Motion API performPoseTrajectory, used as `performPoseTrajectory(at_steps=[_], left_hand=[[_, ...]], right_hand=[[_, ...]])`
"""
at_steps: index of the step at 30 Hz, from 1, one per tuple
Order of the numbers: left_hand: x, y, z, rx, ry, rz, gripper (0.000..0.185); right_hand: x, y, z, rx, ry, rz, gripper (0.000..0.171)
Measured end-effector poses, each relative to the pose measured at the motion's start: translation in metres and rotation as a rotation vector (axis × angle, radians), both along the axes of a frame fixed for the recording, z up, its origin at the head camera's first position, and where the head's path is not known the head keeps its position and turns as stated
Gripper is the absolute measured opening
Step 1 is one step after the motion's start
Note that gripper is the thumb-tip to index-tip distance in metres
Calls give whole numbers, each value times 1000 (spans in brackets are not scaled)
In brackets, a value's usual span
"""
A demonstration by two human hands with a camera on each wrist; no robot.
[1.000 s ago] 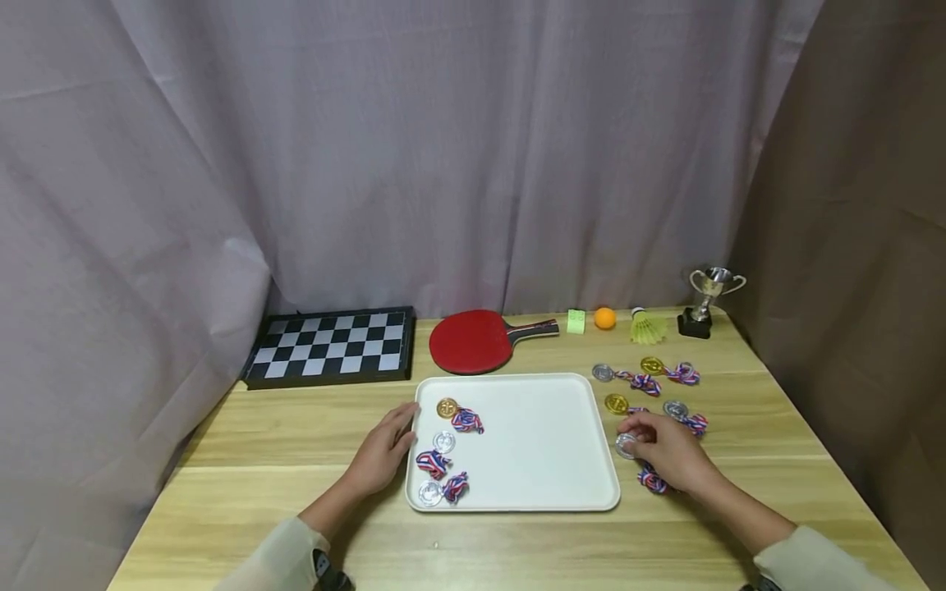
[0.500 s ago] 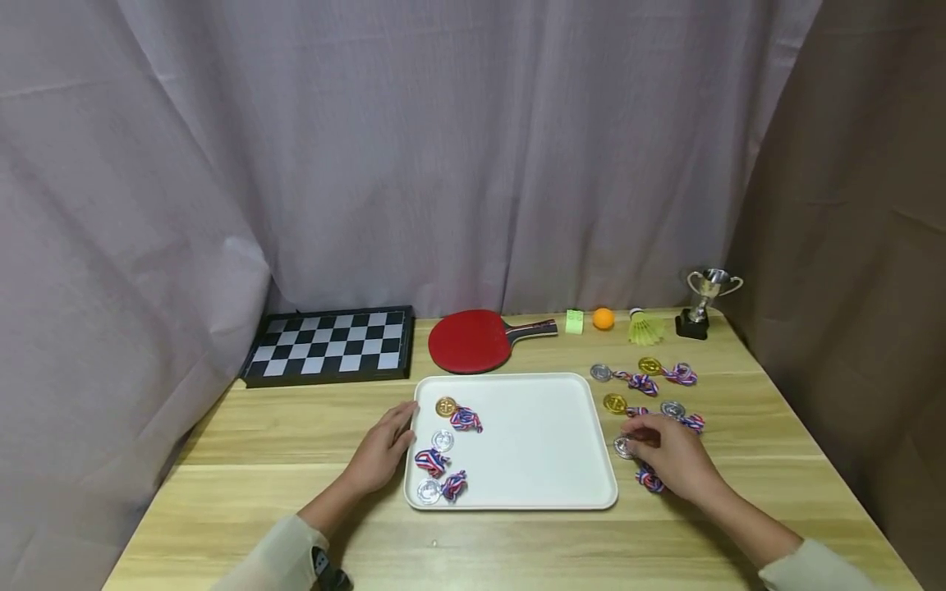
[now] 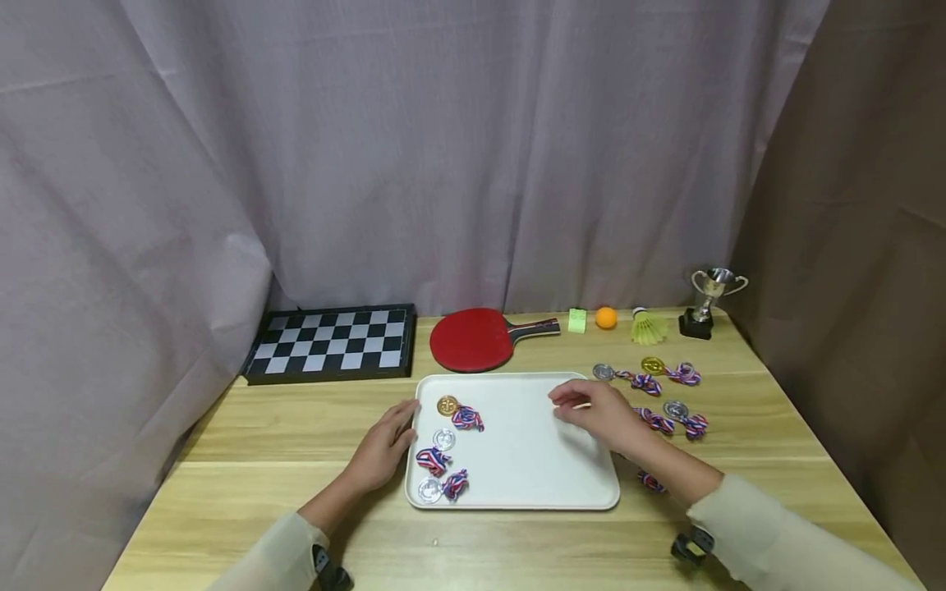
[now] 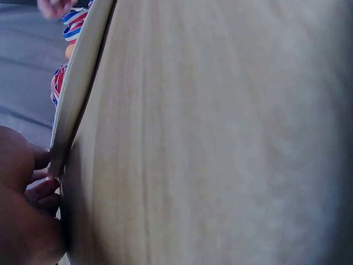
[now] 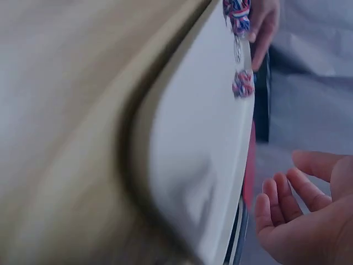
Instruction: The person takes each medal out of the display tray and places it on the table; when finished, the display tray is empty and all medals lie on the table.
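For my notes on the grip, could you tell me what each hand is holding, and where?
The right hand holds nothing; its fingers hang relaxed above the tray. The left hand touches the tray's left rim without holding it.

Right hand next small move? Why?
Probably shift the right hand right to the nearest medal on the table and pinch it. In the wrist view its fingers look relaxed and empty above the tray. Three medals lie in the tray's left part, several more lie beside its right edge, and the left hand rests against its left rim.
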State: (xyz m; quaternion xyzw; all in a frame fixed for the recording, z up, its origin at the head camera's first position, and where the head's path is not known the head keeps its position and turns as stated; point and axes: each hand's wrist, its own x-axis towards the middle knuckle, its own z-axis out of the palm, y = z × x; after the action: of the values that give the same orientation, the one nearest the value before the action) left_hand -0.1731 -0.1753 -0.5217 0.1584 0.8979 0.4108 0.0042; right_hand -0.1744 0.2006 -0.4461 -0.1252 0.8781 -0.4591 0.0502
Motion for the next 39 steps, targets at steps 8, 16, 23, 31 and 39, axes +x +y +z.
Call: performPoseTrajectory(at_steps=[8,16,23,31,39], left_hand=[[1,-1,-1,-2,14,-7,50],[-1,0,-1,10,-3,-11,51],[0,-1,-2,7,-16,-4,51],[1,-1,0,9,-25,-7,51],[1,-1,-1,6,-22,1,52]], right_hand=[[-42,-85,-14,12,-80,134,28],[-68,-132,-32,97,-81,200,39],[-76,-147,-39,153,-63,205,37],[-75,-154,-40,234,0,193,35],[-73,-151,-39,83,-91,157,28]])
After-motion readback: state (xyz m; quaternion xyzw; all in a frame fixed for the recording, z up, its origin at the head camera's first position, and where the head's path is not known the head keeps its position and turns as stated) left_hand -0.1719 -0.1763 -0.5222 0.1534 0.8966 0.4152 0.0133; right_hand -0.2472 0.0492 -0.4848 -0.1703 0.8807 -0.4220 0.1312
